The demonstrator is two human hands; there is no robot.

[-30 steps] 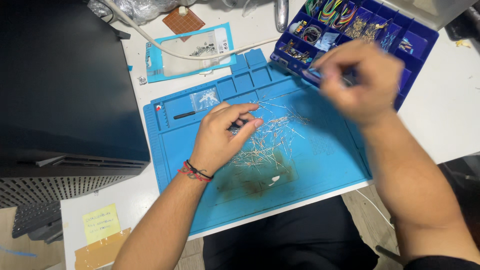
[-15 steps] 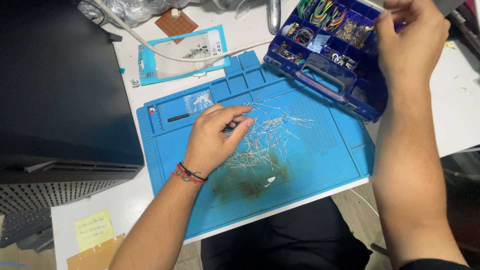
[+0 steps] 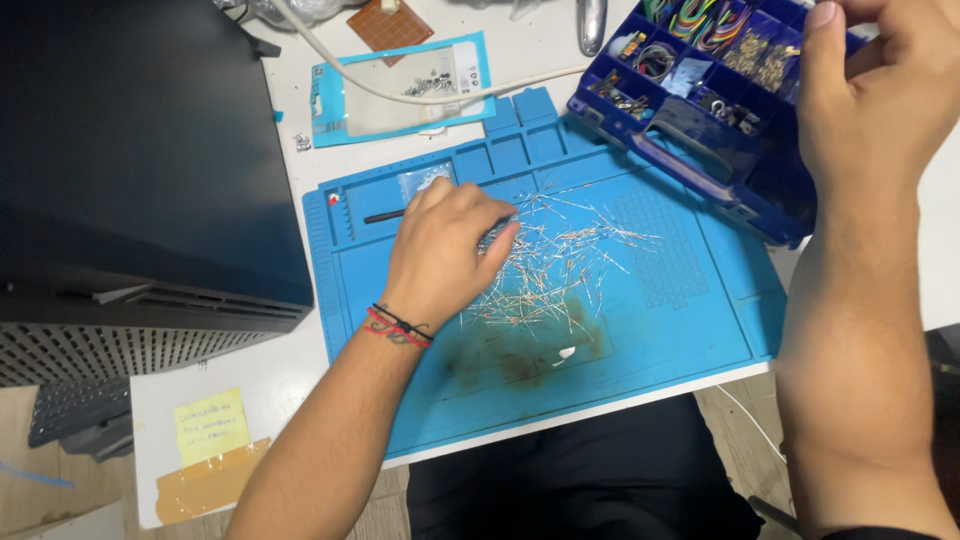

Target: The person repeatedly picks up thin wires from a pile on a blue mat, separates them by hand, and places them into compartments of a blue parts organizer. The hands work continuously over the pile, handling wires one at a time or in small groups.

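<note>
We take the blue work mat [image 3: 690, 330] as our reference landmark.

**Component leads.** A loose heap of thin wire-leaded components [image 3: 560, 265] lies on the flat middle field of the mat, below its row of small moulded compartments. The pieces have no single heading: long axes run mostly left to right across the mat, with many crossed at shallow angles and a few splayed outward toward the mat's right side. They lie flat on the surface.

**Left hand.** Our left hand [image 3: 440, 255] rests palm down on the mat at the left edge of the heap, fingers curled narrow with the fingertips [image 3: 505, 235] drawn together and touching the nearest leads. We cannot tell whether a piece is pinched between them. A slim dark tool [image 3: 385, 216] lies on the mat with its long axis left to right; its right end passes under the hand, so we cannot tell if the hand holds it. A red and black bracelet [image 3: 398, 327] sits on the wrist.

**Right hand.** Our right hand [image 3: 880, 95] is raised beyond the mat's upper right corner, over the dark blue compartment box [image 3: 700, 140]. The fingers are bent loosely; we cannot tell whether it holds anything.

**Surroundings.** The box overlaps the mat's upper right corner. A clear packet of small parts [image 3: 400, 85] lies just above the mat's top edge, crossed by a white cable [image 3: 420, 98]. A large black case [image 3: 130, 160] stands to the left of the mat. A yellow note [image 3: 210, 425] lies off its lower left corner.
</note>
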